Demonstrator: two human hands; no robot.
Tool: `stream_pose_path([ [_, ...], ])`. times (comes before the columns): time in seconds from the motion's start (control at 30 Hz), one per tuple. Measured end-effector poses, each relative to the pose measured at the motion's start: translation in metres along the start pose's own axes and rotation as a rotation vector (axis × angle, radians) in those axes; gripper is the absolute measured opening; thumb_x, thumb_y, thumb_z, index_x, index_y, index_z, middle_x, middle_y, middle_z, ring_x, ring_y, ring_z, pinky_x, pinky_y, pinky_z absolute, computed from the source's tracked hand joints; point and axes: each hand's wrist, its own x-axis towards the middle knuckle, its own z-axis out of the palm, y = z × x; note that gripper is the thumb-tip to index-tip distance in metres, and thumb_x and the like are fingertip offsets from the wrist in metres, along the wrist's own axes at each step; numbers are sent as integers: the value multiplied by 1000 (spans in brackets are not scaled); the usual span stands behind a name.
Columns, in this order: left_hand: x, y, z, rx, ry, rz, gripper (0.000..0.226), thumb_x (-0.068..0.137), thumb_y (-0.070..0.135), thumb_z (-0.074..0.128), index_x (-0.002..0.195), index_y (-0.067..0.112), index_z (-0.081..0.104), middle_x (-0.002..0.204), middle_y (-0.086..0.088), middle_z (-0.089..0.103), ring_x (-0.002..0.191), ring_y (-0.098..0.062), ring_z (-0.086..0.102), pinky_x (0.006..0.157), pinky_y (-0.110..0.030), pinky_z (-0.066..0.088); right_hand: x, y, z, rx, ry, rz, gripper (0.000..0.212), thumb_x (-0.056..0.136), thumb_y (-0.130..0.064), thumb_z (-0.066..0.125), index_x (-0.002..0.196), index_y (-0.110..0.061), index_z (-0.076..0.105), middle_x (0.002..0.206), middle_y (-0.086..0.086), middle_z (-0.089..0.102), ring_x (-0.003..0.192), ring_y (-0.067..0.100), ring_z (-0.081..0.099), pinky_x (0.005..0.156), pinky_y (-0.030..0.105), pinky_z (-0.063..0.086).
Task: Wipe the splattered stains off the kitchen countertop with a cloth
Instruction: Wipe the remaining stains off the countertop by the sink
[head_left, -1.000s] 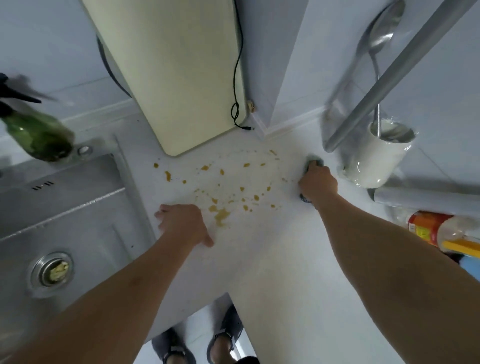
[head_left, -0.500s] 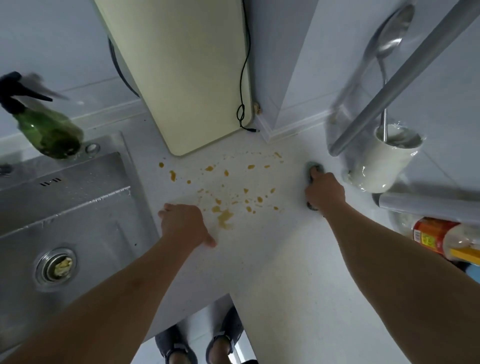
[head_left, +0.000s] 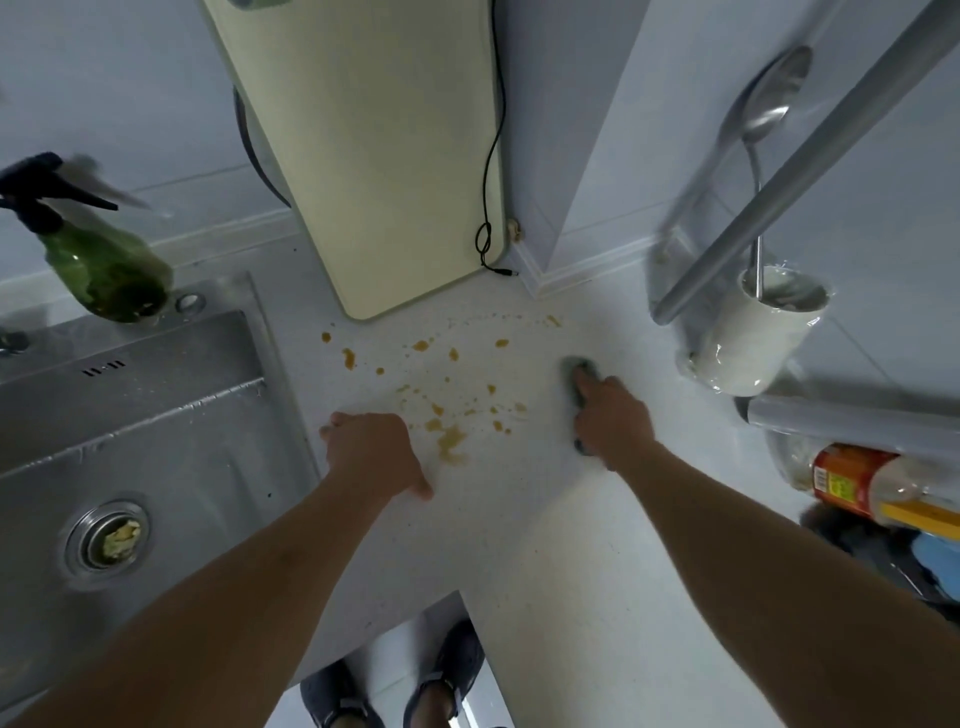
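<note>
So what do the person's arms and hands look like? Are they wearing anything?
Both forearms are bare, with no sleeves showing. The left hand and right hand wear no gloves, rings or watch that can be seen. Down below, the feet are in dark sandals.

Around you the pale wall (head_left: 130, 104) runs across eleven o'clock, meeting a jutting corner column (head_left: 561, 130) at twelve, with a white baseboard (head_left: 597, 265) along its foot. A cream board (head_left: 374, 156) leans upright at twelve. The steel sink (head_left: 130, 426) fills nine o'clock. A grey metal rail (head_left: 779, 182) slants across two o'clock. At six, pale floor tiles (head_left: 395, 660) show below. Light is dim and bluish.
</note>
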Motion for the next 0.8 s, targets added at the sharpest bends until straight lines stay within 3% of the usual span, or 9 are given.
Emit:
stream_pose_path([
  [0.07, 2, 0, 1, 6, 4, 4, 99, 49, 72, 91, 125, 15, 66, 137, -24, 60, 143, -48, 37, 116, -58, 34, 3, 18, -9, 37, 40, 114, 80, 82, -16, 57, 153, -40, 29, 120, 8, 47, 95, 41, 58, 77, 46, 58],
  [0.13, 2, 1, 1, 13, -3, 18, 98, 50, 71, 91, 125, 14, 65, 136, -23, 61, 143, -49, 36, 117, -60, 32, 5, 12, -8, 27, 77, 148, 71, 89, -18, 48, 155, -37, 29, 122, 9, 48, 97, 41, 58, 79, 43, 56],
  [0.2, 3, 1, 1, 13, -17, 24, 98, 50, 69, 92, 126, 14, 63, 135, -22, 62, 142, -50, 37, 117, -62, 31, 2, -11, 0, 27, 96, 135, 70, 90, -21, 50, 156, -31, 30, 127, 11, 49, 100, 40, 59, 84, 42, 55],
  [0.3, 3, 1, -1, 22, -16, 29, 99, 48, 69, 93, 125, 15, 63, 132, -20, 64, 139, -49, 41, 115, -62, 34, -8, -64, 18, 10, 80, 7, 79, 86, -21, 59, 157, -29, 25, 132, 11, 49, 103, 37, 62, 86, 40, 52],
  [0.4, 0, -2, -1, 34, 15, 44, 100, 48, 74, 90, 125, 16, 64, 129, -17, 65, 137, -47, 44, 113, -58, 37, -35, -107, 44, -13, 59, -178, 79, 86, -22, 58, 156, -31, 24, 129, 10, 49, 98, 35, 63, 74, 35, 47],
  [0.5, -5, -2, -3, 44, 37, 59, 101, 50, 75, 89, 128, 17, 63, 131, -16, 64, 136, -46, 45, 113, -56, 38, -54, -98, 53, -20, 37, -244, 70, 87, -26, 53, 153, -37, 31, 124, 6, 48, 95, 34, 63, 70, 33, 44],
  [0.67, 0, 0, -3, 52, 13, 63, 104, 51, 74, 89, 133, 14, 63, 138, -20, 62, 139, -49, 43, 115, -60, 36, -35, -16, 27, 27, 50, 74, 85, 80, -19, 61, 154, -42, 25, 126, 6, 46, 100, 37, 63, 76, 36, 47],
  [0.8, 0, 1, -5, 56, 6, 76, 102, 49, 73, 90, 128, 14, 65, 130, -19, 66, 134, -49, 49, 113, -62, 38, -15, 0, 13, 132, 166, 345, 66, 90, -20, 46, 154, -27, 32, 133, 13, 48, 111, 39, 60, 86, 41, 49],
])
